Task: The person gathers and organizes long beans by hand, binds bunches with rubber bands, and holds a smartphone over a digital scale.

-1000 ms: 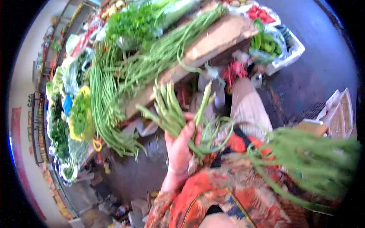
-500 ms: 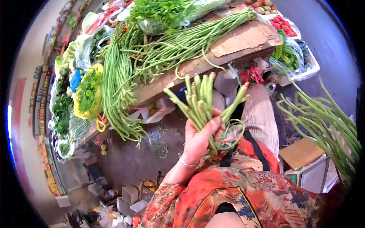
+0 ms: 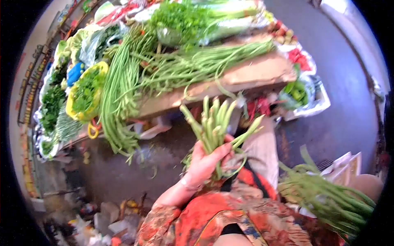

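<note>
Largest first, we are looking over a long brown wooden counter (image 3: 164, 105), where a spread of slender green long beans (image 3: 209, 60) is lying and a thick green sheaf of beans (image 3: 119, 94) is drooping over the edge. Below, a loose-fitting red-and-tan patterned shirt (image 3: 197, 217) is filling the bottom. At its right side a blurred bunch of long green beans (image 3: 328, 201) is sticking out sideways. Smaller, a cut-ended bundle of pale green bean stems (image 3: 213, 123) is standing in front of the shirt, its tips fanning upward, well apart from that bunch. The left hand (image 3: 210, 160) is wrapping it below the fan, the grip closing with thumb and fingers pinching the stems; a thin pale bracelet (image 3: 190, 186) is circling the wrist. We are judging the bundle to be light, firm at the tips, bendy lower down, smooth enough to slide and liable to snap if bent sharply, so we are favouring a gentle full-hand hold around the gathered middle. The bundle's lower ends are hiding behind the hand and sleeve. The right hand is not showing, so we are unable to tell its grip, and a brownish rounded shape (image 3: 366, 186) near the dark rim is defying identification.
</note>
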Motion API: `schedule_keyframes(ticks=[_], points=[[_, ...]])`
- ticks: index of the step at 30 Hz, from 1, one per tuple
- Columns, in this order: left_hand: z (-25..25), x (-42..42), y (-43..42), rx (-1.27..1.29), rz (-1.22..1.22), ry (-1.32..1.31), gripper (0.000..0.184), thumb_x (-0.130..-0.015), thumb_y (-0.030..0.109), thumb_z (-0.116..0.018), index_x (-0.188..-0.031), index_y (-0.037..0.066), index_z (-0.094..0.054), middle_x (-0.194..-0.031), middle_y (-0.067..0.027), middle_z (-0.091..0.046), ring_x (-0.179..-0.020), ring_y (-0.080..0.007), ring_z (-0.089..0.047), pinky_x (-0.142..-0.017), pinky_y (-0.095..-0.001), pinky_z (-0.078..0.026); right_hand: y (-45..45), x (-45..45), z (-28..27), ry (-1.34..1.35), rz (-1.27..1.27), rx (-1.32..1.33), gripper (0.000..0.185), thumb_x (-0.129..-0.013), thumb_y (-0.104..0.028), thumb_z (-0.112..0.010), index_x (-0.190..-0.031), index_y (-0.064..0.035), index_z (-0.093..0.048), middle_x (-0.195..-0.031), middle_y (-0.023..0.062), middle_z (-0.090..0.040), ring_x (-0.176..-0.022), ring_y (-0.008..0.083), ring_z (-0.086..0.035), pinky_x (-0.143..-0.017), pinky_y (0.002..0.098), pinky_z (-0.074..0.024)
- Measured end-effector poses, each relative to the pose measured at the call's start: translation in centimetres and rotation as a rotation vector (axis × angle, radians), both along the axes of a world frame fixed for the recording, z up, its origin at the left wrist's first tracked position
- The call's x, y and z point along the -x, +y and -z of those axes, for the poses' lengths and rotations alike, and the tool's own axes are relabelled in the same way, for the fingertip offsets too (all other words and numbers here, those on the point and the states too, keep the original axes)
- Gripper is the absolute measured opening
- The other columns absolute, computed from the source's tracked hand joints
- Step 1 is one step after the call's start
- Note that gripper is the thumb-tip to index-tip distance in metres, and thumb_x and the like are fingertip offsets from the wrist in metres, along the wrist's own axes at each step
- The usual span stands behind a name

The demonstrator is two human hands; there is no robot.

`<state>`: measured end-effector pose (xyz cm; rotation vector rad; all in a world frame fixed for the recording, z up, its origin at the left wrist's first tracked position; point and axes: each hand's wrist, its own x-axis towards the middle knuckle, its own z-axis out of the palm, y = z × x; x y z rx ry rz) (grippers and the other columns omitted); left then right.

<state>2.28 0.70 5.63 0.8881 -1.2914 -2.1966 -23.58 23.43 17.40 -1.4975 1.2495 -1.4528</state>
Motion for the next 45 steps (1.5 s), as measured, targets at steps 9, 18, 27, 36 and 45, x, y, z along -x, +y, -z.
schedule_keyframes(ticks=[9,18,27,36,45], points=[[-2.8,0.5,-2.0,0.050,0.003,0.222,0.025,-0.089,0.017,-0.064,-0.106,0.000,-0.057,-0.078,-0.0070,-0.061,-0.056,-0.0114,-0.053,-0.049,-0.0222,-0.041,-6.7,-1.9,-2.4,-0.423,0.235,0.313,0.019,-0.077,-0.016,-0.071,-0.078,-0.0046,-0.056,-0.059,0.0053,-0.053,-0.037,0.0114,-0.046,-0.031,0.0232,-0.0346],[-2.5,0.3,-0.7,0.088,-0.023,0.244,0.022,-0.089,0.012,-0.063,-0.106,0.000,-0.057,-0.078,-0.0067,-0.063,-0.057,-0.0104,-0.054,-0.049,-0.0219,-0.042,-14.0,-8.0,6.9,-0.429,0.355,-0.134,0.016,-0.082,-0.004,-0.065,-0.096,0.0004,-0.061,-0.058,0.0029,-0.056,-0.045,0.0108,-0.052,-0.043,0.0237,-0.0405],[-1.1,0.4,0.1,0.137,0.007,0.192,0.021,-0.090,0.011,-0.063,-0.106,-0.001,-0.057,-0.078,-0.0060,-0.062,-0.057,-0.0085,-0.053,-0.049,-0.0210,-0.041,-14.8,-10.0,8.3,-0.383,0.347,-0.146,0.018,-0.083,-0.003,-0.066,-0.099,0.0021,-0.061,-0.068,0.0023,-0.059,-0.053,0.0103,-0.054,-0.049,0.0242,-0.0422],[-1.7,0.7,0.4,0.099,0.109,0.159,0.017,-0.091,0.013,-0.060,-0.102,0.000,-0.056,-0.070,-0.0031,-0.055,-0.054,-0.0104,-0.049,-0.047,-0.0221,-0.037,-14.6,-8.6,10.0,-0.778,0.367,-0.074,0.008,-0.083,-0.007,-0.067,-0.085,-0.0017,-0.062,-0.069,0.0031,-0.059,-0.054,0.0128,-0.054,-0.050,0.0266,-0.0428],[-1.2,1.4,0.5,-0.082,0.193,0.154,0.017,-0.090,0.011,-0.062,-0.103,0.002,-0.056,-0.072,-0.0029,-0.056,-0.053,-0.0106,-0.049,-0.046,-0.0228,-0.037,-14.5,-8.3,10.2,-0.753,0.377,-0.048,0.012,-0.083,-0.007,-0.068,-0.093,-0.0030,-0.062,-0.072,0.0022,-0.059,-0.055,0.0131,-0.055,-0.049,0.0261,-0.0433]])
